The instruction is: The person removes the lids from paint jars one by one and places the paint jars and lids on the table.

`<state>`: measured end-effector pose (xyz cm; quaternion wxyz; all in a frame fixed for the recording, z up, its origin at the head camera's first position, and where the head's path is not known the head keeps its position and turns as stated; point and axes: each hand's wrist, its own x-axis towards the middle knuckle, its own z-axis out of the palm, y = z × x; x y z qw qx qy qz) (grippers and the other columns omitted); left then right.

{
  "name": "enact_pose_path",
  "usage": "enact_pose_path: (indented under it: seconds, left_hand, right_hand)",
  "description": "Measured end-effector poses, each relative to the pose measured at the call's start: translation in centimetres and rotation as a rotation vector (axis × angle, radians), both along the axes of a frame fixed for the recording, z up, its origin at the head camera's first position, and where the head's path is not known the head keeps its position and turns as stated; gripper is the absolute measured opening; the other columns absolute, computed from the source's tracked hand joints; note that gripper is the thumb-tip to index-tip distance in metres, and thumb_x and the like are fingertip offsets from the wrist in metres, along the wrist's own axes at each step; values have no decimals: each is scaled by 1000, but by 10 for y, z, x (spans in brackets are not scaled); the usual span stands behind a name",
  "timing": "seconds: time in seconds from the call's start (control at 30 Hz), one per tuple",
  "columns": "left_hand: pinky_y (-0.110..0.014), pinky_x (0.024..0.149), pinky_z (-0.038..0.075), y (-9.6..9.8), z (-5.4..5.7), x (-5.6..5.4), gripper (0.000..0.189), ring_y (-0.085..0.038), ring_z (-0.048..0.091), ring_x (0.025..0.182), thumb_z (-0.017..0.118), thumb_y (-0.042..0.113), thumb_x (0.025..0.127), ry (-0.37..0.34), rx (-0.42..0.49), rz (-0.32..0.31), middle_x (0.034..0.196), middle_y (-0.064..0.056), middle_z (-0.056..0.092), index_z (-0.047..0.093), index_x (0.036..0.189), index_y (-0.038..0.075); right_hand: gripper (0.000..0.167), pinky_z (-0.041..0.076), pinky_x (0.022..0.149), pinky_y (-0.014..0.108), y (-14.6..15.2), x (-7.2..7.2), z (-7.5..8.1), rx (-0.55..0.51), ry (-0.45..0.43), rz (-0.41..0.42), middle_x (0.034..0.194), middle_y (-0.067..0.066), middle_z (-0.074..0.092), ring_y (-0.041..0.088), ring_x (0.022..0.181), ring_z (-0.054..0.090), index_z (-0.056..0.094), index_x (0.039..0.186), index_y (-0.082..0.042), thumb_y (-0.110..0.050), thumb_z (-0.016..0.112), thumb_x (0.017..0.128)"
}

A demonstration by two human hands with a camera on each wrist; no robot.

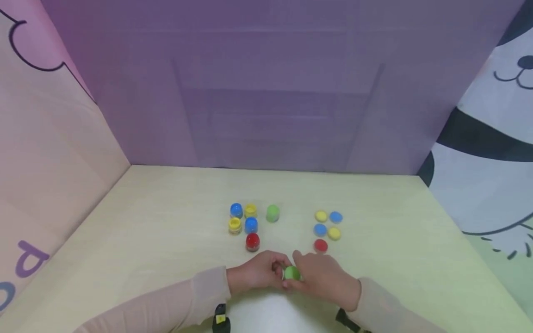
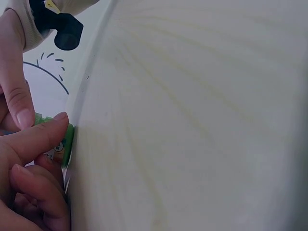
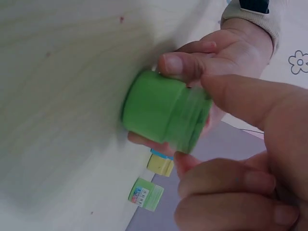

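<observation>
A small green paint jar [image 1: 292, 273] is held between both hands, low over the near part of the table. My left hand [image 1: 259, 270] grips its body [image 3: 151, 103], with the thumb on one side and fingers beneath. My right hand [image 1: 324, 274] pinches the clear threaded neck [image 3: 188, 120] with thumb and finger at the mouth end. In the right wrist view the jar is tipped on its side relative to the frame. A label [image 2: 58, 148] shows on its side in the left wrist view. Whether a lid sits between the right fingers is hidden.
Beyond the hands stand a red jar [image 1: 252, 242], two blue jars [image 1: 251, 225], two yellow jars [image 1: 235, 225] and another green jar [image 1: 272, 213]. To their right lie a red lid [image 1: 320, 245], two blue lids [image 1: 320, 230] and two yellow lids [image 1: 334, 233]. A purple panel [image 1: 266, 92] closes the back.
</observation>
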<state>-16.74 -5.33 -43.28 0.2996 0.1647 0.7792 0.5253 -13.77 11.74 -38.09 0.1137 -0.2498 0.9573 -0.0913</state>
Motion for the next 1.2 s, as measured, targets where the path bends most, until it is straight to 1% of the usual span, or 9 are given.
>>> enact_pose_path:
  seconds: [0.2,0.3,0.43,0.6,0.73,0.87,1.0,1.1,1.2]
  left_hand:
    - [-19,54,36,1,0,3,25,-11,45,60,76,2,73,-17,25,-1,66,2,53,67,92,14]
    - [-19,55,36,0,0,4,29,-11,45,61,77,1,72,-26,32,-1,66,2,53,68,95,16]
    - [-20,57,37,-1,0,4,36,-11,45,62,78,2,71,-17,28,-10,67,2,53,68,101,19]
    - [-21,62,38,1,1,3,29,-11,45,63,79,6,72,18,16,-24,67,3,53,67,95,18]
    - [-22,62,38,0,1,3,30,-12,45,64,79,5,72,-2,22,-21,67,3,53,67,97,19]
    - [-22,59,38,0,3,2,34,-13,46,64,76,2,74,-9,9,-16,68,1,53,68,102,19]
    - [-21,55,36,1,3,0,30,-13,46,62,70,-3,76,9,-29,-9,67,1,52,68,99,16]
    - [-20,54,35,1,2,-1,27,-12,44,60,68,-5,76,9,-24,-9,65,1,51,68,96,14]
    - [-20,54,35,1,1,-1,25,-12,44,59,70,-4,76,9,-7,-8,64,1,50,67,95,11]
  right_hand:
    - [33,32,45,20,6,-1,0,-35,72,127,59,-7,43,5,50,36,53,92,-8,-33,72,80]
    - [27,33,46,18,10,-1,0,-79,50,182,60,-8,45,4,51,36,51,92,-12,-24,72,80]
    - [28,36,50,17,14,-3,3,-81,-36,218,62,-11,48,2,52,39,55,107,-15,-20,70,84]
    - [41,30,46,17,20,-9,8,-4,-9,309,53,-9,35,4,47,32,55,121,-23,-13,69,85]
    - [43,30,47,17,23,-11,9,-19,-24,340,54,-11,35,2,48,32,53,124,-24,-16,69,85]
    - [38,28,45,15,18,-6,5,-85,48,304,55,-13,35,0,48,30,53,116,-17,-35,67,86]
    - [48,22,42,17,8,2,-2,-53,139,149,53,-10,34,3,45,28,54,102,-12,-55,61,84]
    - [51,24,41,20,2,5,-5,-10,117,31,53,-6,38,6,45,32,54,94,-10,-59,61,82]
    - [46,25,42,20,0,6,-6,-3,108,0,54,-5,39,7,46,33,53,87,-9,-54,64,82]
